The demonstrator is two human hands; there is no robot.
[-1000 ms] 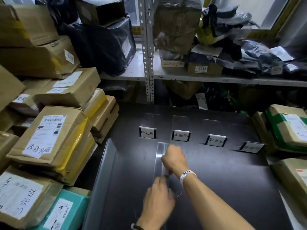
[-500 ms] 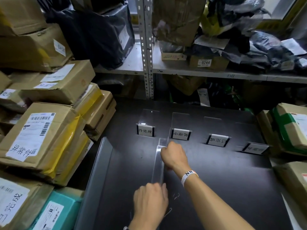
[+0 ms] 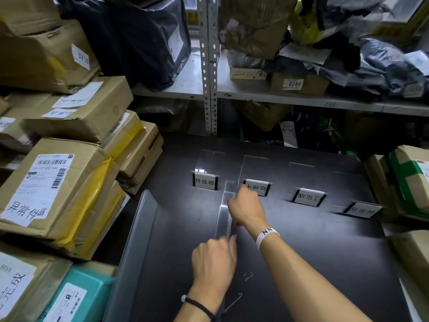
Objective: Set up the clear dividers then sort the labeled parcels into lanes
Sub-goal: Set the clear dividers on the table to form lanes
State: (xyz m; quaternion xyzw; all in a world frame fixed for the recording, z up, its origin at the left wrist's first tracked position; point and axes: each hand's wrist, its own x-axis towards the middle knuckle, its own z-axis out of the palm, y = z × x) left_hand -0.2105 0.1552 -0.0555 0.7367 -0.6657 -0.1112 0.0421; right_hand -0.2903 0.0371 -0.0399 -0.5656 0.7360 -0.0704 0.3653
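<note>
A clear divider [image 3: 224,212] stands on edge on the black table [image 3: 313,252], running from near me toward the gap between the first two lane signs. My right hand [image 3: 247,209] grips its top edge at the far part. My left hand [image 3: 214,263] pinches its near end. Several clear sign holders with white labels stand in a row: one at the left [image 3: 204,181], a second [image 3: 260,185] partly behind my right hand, a third [image 3: 308,197], a fourth [image 3: 362,209]. Labeled cardboard parcels [image 3: 51,189] are stacked at the left.
More clear sheets [image 3: 137,240] lie stacked along the table's left edge. A teal parcel [image 3: 79,296] sits at the lower left. Boxes [image 3: 408,182] stand at the right edge. A metal shelf [image 3: 278,94] with bags and boxes rises behind the table.
My right hand has slid a little farther along the divider toward the signs. My left hand has moved from flat on the near end to pinching it. The camera has tilted down slightly.
</note>
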